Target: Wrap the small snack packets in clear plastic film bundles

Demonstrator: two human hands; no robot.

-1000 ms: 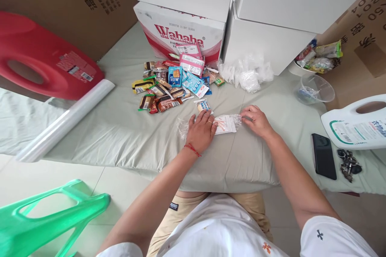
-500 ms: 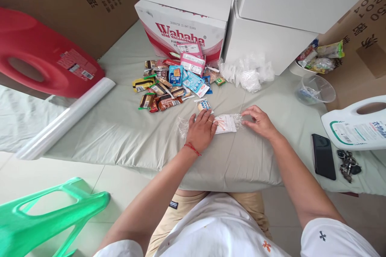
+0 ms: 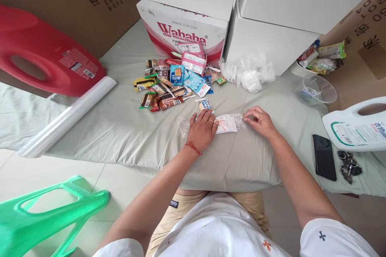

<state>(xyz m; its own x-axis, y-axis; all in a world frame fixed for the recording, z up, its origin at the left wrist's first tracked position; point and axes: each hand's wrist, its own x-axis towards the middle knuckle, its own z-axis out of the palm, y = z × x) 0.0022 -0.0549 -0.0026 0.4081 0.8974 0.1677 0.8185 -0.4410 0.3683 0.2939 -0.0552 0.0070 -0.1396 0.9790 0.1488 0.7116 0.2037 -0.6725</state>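
Observation:
A white packet with reddish print lies on the cloth, wrapped in clear plastic film whose loose ends stick out on both sides. My left hand rests flat over the packet's left part, fingers stretched, hiding that part. At the right end of the film, my right hand has thumb and forefinger pinched on the gathered plastic. A small snack packet lies just beyond my left fingertips. Farther back is a pile of wrapped snacks, with several film-wrapped bundles to its right.
A roll of plastic film and a red jug are at left. Clear bowl, white detergent bottle, phone and keys sit at right. Boxes stand behind; a green stool is below left.
My right thumb and forefinger have closed together on the film's right end. My left hand stays flat on the packet. The view has shifted very slightly.

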